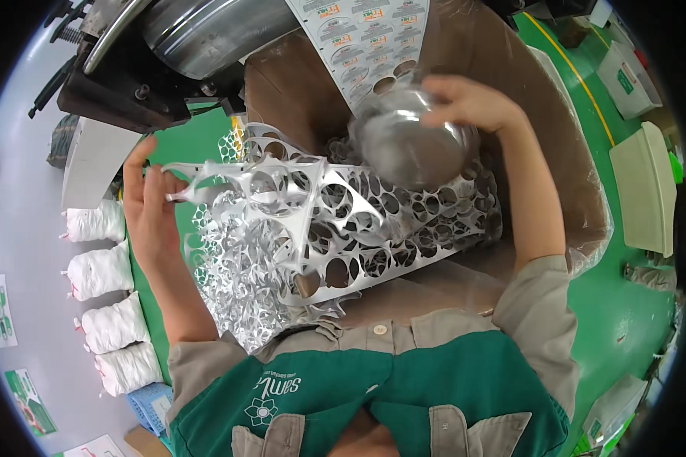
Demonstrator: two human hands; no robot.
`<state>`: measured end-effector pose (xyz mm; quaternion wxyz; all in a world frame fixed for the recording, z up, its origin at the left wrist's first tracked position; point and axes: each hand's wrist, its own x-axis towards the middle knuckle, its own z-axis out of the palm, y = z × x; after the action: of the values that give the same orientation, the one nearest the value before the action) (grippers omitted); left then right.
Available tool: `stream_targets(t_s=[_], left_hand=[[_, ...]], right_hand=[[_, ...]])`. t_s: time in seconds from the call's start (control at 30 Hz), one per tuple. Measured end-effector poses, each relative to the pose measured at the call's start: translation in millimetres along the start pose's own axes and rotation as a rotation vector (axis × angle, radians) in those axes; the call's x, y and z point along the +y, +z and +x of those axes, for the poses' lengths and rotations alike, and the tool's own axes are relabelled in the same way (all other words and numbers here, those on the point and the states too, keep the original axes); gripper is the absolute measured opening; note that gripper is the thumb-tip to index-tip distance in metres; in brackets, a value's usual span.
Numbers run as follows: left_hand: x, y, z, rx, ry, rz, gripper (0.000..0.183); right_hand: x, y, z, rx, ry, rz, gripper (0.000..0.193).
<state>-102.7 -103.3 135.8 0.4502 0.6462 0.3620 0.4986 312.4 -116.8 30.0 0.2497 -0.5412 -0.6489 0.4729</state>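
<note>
My right hand (472, 105) grips the rim of a round, shiny metal bowl (415, 141), blurred by motion, above a large lined carton. On the left, my left hand (151, 194) has its lower fingers curled at the end of a silvery foil web (293, 206) punched with round holes, while its index finger points up. Folds of this web stretch across to below the bowl. More crumpled punched foil (244, 282) heaps up beneath it. From the top hangs a printed foil sheet (366, 38), its lower tip behind the bowl with a few punched holes.
The brown carton (495, 46) has a clear plastic liner. A metal roller machine (213, 34) stands at the upper left. White wrapped bundles (99, 270) line the left side. A cream bin (642, 190) and a clear tub (627, 80) are on the green floor at right.
</note>
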Motion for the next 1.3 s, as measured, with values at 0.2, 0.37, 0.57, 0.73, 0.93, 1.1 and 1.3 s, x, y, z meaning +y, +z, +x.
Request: stream_targets(t_s=[0.2,0.37,0.57,0.73,0.93,1.1,1.3], left_hand=[[2.0,-7.1,23.2,-0.044,-0.082,-0.619,0.040],[16.3,-17.1,23.4,-0.090,0.162,-0.498,0.052],[23.3,15.7,8.2,-0.135,0.185,-0.217,0.066],[26.2,32.1,22.0,-0.110,0.194,-0.429,0.061],[55.2,59.8,20.1,-0.062,0.314,-0.414,0.076],[69.4,21.0,-3.3,-0.044,0.451,-0.695,0.090],[69.0,17.3,-5.2,0.131,0.581,-0.440,0.079]], right_hand=[[26.1,14.7,-1.7,0.008,-0.418,1.282,0.038],[123.3,78.8,29.1,0.021,0.314,-0.331,0.051],[84.2,62.6,15.6,-0.271,0.496,-1.099,0.044],[1.5,-24.1,-24.6,0.057,-0.044,0.099,0.047],[-29.1,-10.3,0.2,-0.739,-0.910,1.014,0.035],[185.5,66.2,23.0,0.009,0.428,-0.192,0.053],[144.0,74.7,24.7,-0.666,0.789,-0.987,0.055]])
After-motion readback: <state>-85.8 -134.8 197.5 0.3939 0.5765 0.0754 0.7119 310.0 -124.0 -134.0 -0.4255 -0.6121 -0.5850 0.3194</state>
